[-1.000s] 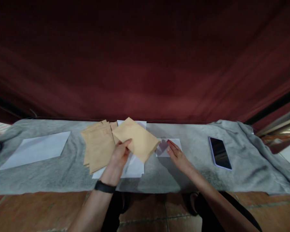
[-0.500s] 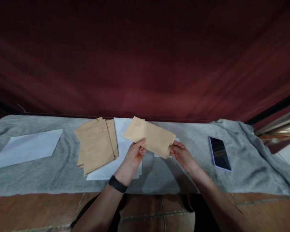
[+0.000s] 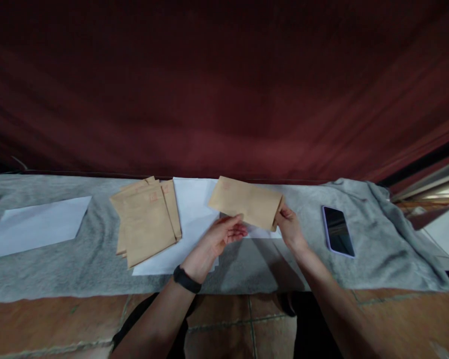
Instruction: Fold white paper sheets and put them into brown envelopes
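Both my hands hold one brown envelope (image 3: pixel 247 202) a little above the grey cloth (image 3: pixel 60 269). My left hand (image 3: pixel 220 237), with a black band at the wrist, grips its near long edge. My right hand (image 3: pixel 290 227) pinches its right end. Under the envelope lies a small white paper (image 3: pixel 264 232), mostly hidden. A stack of several brown envelopes (image 3: pixel 145 222) rests to the left on a larger white sheet (image 3: pixel 192 219).
Another white sheet (image 3: pixel 37 227) lies at the far left of the cloth. A phone (image 3: pixel 337 231) with a dark screen lies to the right. A dark red curtain (image 3: pixel 224 89) hangs behind. Tiled floor (image 3: pixel 247 324) shows below the cloth's front edge.
My left hand carried the envelope from the stack to the right. My right hand left the small white paper and took hold of the envelope's right end.
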`<action>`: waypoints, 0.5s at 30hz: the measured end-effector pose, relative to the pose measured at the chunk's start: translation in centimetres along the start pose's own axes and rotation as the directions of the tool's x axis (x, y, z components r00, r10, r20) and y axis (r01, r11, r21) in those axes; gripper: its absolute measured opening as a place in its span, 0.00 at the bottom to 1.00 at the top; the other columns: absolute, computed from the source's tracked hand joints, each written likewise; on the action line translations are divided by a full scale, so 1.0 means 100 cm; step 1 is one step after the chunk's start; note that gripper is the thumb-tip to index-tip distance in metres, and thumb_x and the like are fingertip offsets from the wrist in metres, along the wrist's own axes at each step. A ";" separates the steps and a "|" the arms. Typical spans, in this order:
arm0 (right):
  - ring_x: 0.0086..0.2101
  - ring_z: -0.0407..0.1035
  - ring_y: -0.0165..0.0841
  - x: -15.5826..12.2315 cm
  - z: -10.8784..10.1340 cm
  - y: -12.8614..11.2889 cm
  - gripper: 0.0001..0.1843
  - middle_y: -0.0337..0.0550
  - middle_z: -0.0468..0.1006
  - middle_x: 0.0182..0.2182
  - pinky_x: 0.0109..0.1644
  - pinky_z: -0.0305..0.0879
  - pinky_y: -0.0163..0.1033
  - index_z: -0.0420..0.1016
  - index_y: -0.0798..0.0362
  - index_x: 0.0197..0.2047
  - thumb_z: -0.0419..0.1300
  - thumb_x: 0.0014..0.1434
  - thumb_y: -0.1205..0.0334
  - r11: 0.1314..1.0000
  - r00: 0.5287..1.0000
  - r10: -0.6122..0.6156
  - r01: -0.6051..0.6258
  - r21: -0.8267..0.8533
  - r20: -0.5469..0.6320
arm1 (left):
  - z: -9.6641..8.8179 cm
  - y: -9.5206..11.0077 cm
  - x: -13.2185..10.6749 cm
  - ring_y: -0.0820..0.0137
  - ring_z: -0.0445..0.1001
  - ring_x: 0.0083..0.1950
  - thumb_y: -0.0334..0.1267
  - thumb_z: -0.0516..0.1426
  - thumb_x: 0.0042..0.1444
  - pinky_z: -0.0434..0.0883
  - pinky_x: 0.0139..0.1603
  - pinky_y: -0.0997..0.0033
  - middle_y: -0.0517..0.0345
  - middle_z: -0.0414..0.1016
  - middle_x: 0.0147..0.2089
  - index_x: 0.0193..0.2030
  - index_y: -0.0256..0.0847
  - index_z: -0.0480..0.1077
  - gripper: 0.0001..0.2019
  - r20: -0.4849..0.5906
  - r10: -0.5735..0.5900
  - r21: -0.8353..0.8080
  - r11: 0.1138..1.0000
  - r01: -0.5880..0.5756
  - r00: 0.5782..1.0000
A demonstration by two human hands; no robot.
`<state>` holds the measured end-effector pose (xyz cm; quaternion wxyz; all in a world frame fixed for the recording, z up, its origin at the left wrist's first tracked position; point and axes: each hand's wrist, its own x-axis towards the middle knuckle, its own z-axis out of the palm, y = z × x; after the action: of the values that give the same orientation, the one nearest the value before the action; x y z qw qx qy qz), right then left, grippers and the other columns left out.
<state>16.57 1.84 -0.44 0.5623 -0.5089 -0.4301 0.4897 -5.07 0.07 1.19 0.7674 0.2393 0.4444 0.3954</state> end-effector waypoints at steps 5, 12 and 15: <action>0.39 0.76 0.38 0.004 -0.015 -0.017 0.13 0.37 0.83 0.34 0.42 0.70 0.40 0.77 0.46 0.38 0.68 0.50 0.51 0.999 1.000 -0.002 0.001 0.048 0.012 | 0.017 0.006 -0.016 0.54 0.77 0.56 0.47 0.68 0.53 0.73 0.57 0.55 0.45 0.80 0.52 0.46 0.42 0.78 0.17 0.243 0.525 0.698 0.490 -0.523 0.816; 0.36 0.76 0.38 -0.014 -0.025 -0.028 0.18 0.39 0.83 0.33 0.40 0.70 0.39 0.79 0.50 0.40 0.71 0.49 0.49 0.979 0.909 0.187 -0.202 0.000 0.373 | 0.030 0.008 -0.024 0.44 0.32 0.79 0.56 0.68 0.50 0.32 0.73 0.32 0.45 0.29 0.80 0.77 0.51 0.44 0.54 0.658 0.410 0.749 -0.442 -0.493 0.631; 0.35 0.75 0.36 -0.016 -0.028 -0.028 0.18 0.38 0.83 0.33 0.41 0.69 0.38 0.80 0.50 0.39 0.70 0.50 0.47 0.991 0.905 0.136 -0.123 -0.059 0.404 | 0.025 0.001 -0.021 0.45 0.36 0.79 0.56 0.69 0.48 0.31 0.73 0.32 0.43 0.38 0.79 0.77 0.51 0.40 0.57 0.641 0.372 0.763 -0.406 -0.503 0.671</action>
<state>19.44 -0.22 2.04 0.4187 -0.4321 -0.5107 0.6141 -3.56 -1.62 3.57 0.1013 0.8910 0.4014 0.1866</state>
